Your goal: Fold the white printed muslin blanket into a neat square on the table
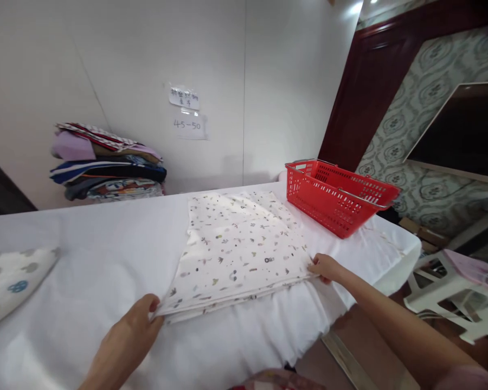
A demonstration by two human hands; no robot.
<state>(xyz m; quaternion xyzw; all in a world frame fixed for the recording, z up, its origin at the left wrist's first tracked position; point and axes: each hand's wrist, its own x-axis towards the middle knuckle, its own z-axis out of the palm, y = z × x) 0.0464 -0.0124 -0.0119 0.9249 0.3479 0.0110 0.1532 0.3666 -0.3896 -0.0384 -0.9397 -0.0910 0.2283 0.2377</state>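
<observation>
A white cloth [239, 244] with small scattered prints lies in several layers on the table, its folded edges toward me. At its near left corner, my left hand [132, 330] pinches the fabric between thumb and fingers. My right hand [324, 268] grips the near right corner in the same way. The cloth is spread fairly flat between both hands, with some wrinkles toward its far side. How many layers each hand holds cannot be made out.
The white-covered table [106, 244] ends at a pale wall. A red plastic basket [337, 200] stands at the right. Folded clothes [109, 162] are piled at the back left. Another printed cloth [16, 281] lies at the left edge. A white stool [443, 287] stands beyond the table.
</observation>
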